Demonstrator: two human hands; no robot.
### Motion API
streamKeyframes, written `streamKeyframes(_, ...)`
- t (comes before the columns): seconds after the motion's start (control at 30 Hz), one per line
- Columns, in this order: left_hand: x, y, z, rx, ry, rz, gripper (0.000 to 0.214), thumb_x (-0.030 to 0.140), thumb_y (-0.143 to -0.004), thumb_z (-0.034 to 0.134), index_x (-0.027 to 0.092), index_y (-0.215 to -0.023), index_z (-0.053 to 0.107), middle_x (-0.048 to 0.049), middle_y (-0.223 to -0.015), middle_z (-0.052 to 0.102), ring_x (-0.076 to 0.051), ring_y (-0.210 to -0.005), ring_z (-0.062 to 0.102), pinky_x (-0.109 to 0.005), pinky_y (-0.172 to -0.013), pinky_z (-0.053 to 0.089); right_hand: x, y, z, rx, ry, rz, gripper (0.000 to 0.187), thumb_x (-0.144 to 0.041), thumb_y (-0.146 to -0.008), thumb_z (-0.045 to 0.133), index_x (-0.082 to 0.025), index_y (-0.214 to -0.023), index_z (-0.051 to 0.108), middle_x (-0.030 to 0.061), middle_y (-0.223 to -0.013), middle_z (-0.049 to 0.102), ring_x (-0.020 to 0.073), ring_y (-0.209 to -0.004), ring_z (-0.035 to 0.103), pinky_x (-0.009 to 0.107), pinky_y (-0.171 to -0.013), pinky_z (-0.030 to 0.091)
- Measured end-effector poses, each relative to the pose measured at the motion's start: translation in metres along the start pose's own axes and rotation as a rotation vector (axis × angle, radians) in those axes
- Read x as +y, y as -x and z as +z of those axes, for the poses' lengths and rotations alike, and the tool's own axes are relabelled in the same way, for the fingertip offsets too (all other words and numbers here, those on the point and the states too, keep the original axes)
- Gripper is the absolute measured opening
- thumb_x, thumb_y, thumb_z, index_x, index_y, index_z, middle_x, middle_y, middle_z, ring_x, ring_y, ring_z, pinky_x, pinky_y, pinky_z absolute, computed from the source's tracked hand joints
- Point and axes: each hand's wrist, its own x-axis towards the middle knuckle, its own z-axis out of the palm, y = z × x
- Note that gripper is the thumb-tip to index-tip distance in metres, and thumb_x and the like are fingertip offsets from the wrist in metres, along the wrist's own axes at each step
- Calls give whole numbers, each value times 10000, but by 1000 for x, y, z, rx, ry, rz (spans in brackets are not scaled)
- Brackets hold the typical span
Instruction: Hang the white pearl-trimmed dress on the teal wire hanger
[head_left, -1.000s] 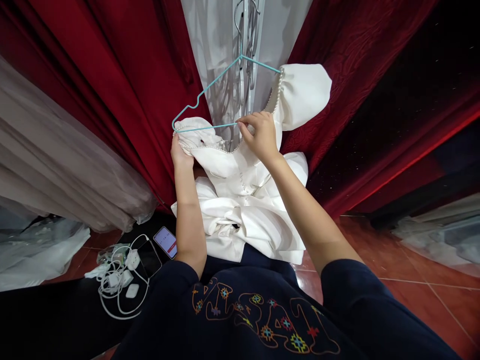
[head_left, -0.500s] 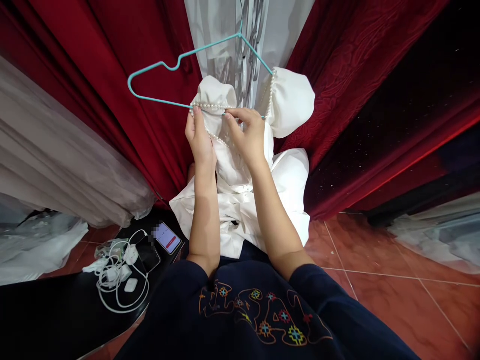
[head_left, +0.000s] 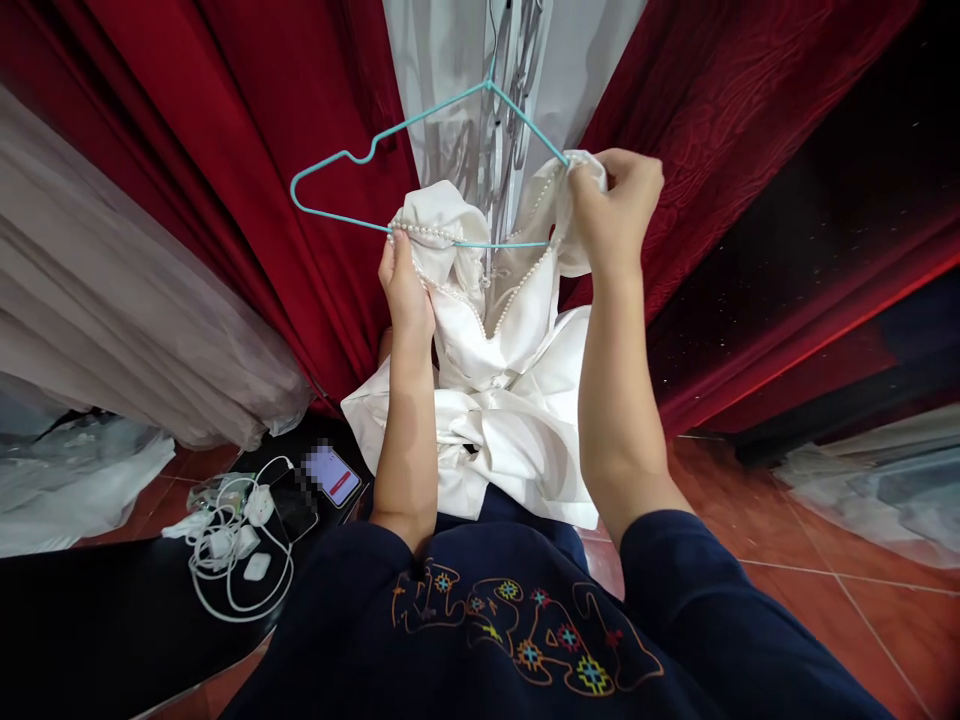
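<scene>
A white dress (head_left: 517,440) with pearl beading along its V neckline and straps hangs partly on a thin turquoise hanger (head_left: 431,115). My left hand (head_left: 407,285) is closed on the pearl-edged left strap, beside the hanger's lower bar. The hanger's left end sticks out bare past that strap. At the hanger's right end, my right hand (head_left: 616,205) is closed on the right puff sleeve, near the beaded edge; its fingertips are partly hidden in the cloth. The dress's skirt lies bunched over my lap.
On the lower left, a black bench (head_left: 90,620) bears a tangled white cable (head_left: 225,550) and a lit phone (head_left: 334,475). Red curtains (head_left: 315,180) hang on both sides, with pale fabric (head_left: 135,280) at left. A white metal rack (head_left: 517,90) stands behind the hanger.
My right hand has left the left strap and moved right to grip the right sleeve. The hanger has shifted slightly right, and the beaded neckline now shows. My left hand keeps its hold.
</scene>
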Motion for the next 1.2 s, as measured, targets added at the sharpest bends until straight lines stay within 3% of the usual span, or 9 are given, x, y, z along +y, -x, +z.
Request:
streamKeyframes(0.13,0,-3,2,15,46,-41,334,258,-1168,414,145,-1305,698,-125,-1458,673,-244,-1482,564,-322,-1228,478,8,-21,-22,102,-8,85,473,-32,-885,558,-224,-518,330,-54,-547,300,52,-557,276,283,-589,263)
streamKeyframes(0.23,-2,1,5,15,58,-68,354,242,-1171,386,166,-1338,689,-113,-1499,653,-226,-1494,551,-310,-1221,482,28,-6,-43,317,-69,162,360,-36,-933,508,-191,-610,472,-40,-624,440,79,-639,424,238,-676,389)
streamKeyframes(0.37,-3,10,12,36,95,-106,367,222,-1176,361,166,-1360,673,-99,-1492,662,-200,-1489,555,-290,-1210,488,41,64,-45,591,-265,220,159,-94,-930,535,-164,-810,612,17,-831,622,158,-836,635,318,-868,546)
streamKeyframes(0.5,-3,16,17,60,132,-142,350,210,-1175,380,147,-1395,644,-101,-1465,680,-196,-1487,557,-293,-1221,478,24,124,-19,340,-459,129,206,-244,-927,595,-193,-1125,625,43,-1033,681,185,-888,711,382,-882,605)
streamKeyframes(0.7,-10,16,14,28,131,-100,329,213,-1165,410,145,-1386,645,-114,-1434,695,-216,-1484,561,-333,-1235,472,-11,133,10,-179,-563,-114,354,-351,-993,557,-246,-1320,641,83,-1375,670,232,-1284,662,436,-1130,545)
streamKeyframes(0.83,-12,26,9,-30,86,-63,290,260,-1161,440,165,-1207,710,-95,-1309,743,-216,-1415,621,-345,-1224,474,-14,129,11,-176,-544,-100,239,-381,-1012,541,-223,-1120,684,47,-1072,727,190,-992,705,397,-985,596)
streamKeyframes(0.97,-10,41,-6,-95,-28,-8,225,323,-1102,606,166,-1010,738,-54,-1062,763,-185,-1147,732,-275,-1041,566,-5,119,6,-109,-508,-102,228,-381,-1014,540,-217,-1052,694,40,-1014,728,182,-952,698,376,-933,592)
streamKeyframes(1.1,0,34,-38,195,-259,134,367,352,-1018,728,161,-717,641,26,-698,589,-107,-674,604,-194,-635,479,2,108,-4,-130,-469,-99,212,-352,-1002,565,-214,-1027,724,30,-973,732,170,-883,683,359,-887,580)
streamKeyframes(1.2,23,13,-57,327,-385,256,535,316,-1005,743,175,-574,460,68,-576,352,-80,-534,395,-214,-530,305,4,105,-11,-142,-418,-98,209,-329,-993,569,-215,-1019,742,25,-964,734,162,-842,662,347,-860,573)
